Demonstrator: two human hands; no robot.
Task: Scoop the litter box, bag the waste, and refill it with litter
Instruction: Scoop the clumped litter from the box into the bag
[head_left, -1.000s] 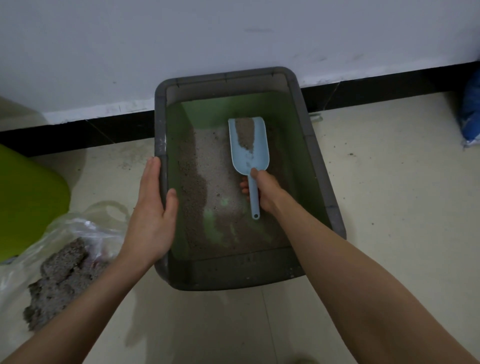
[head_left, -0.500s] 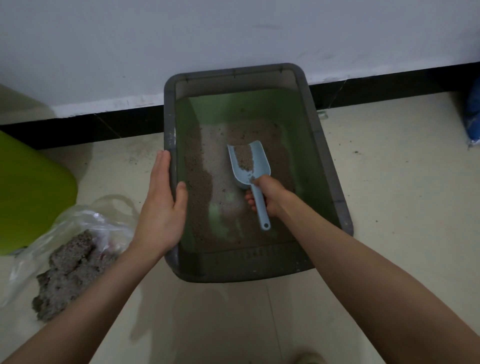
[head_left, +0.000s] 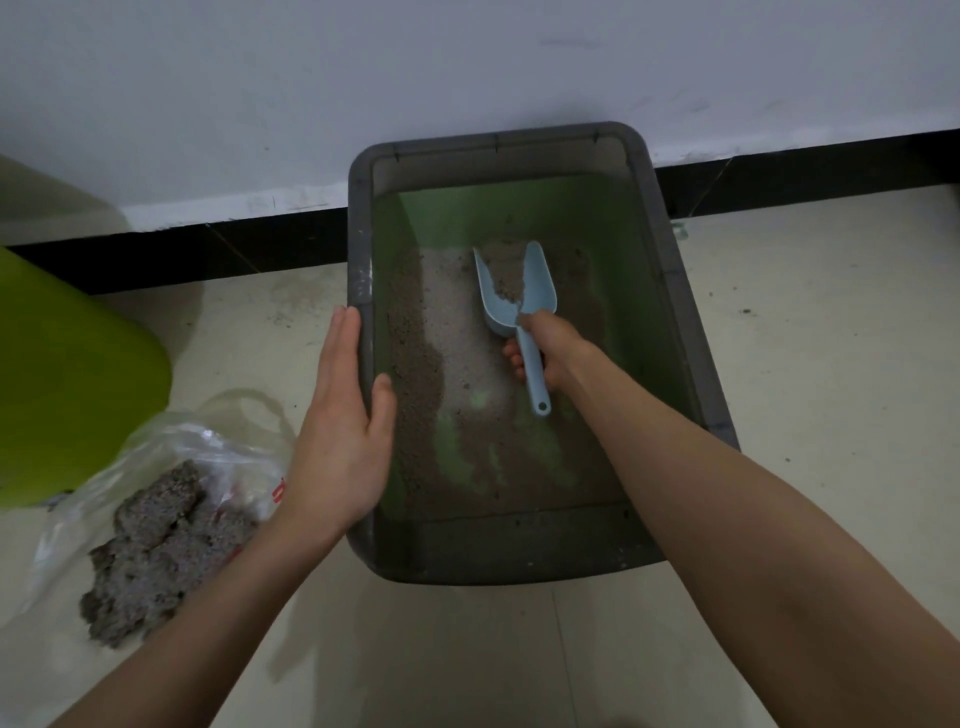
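Litter box: grey tub with green lining, on the floor, far end against the wall's black skirting. A thin, patchy layer of litter covers the bottom, with green showing through toward the near end.

Scoop: pale blue, blade part-filled with litter, lying low over the middle of the box and pointing to the far end.

Right hand: grip wrapped round the scoop's handle, whose end sticks out behind the hand.

Left hand: grip clasping the box's left rim, fingers outside and thumb inside, steadying it.

Waste bag: clear plastic, on the floor just beside the box's near left corner, holding grey clumps; its mouth cannot be made out.

Step in hand, as judged: gathering the remaining litter. Advice: keep the blade flat to the bottom, work from the far end toward the near one, level the blade before lifting, and carry it low over the left rim to the bag.
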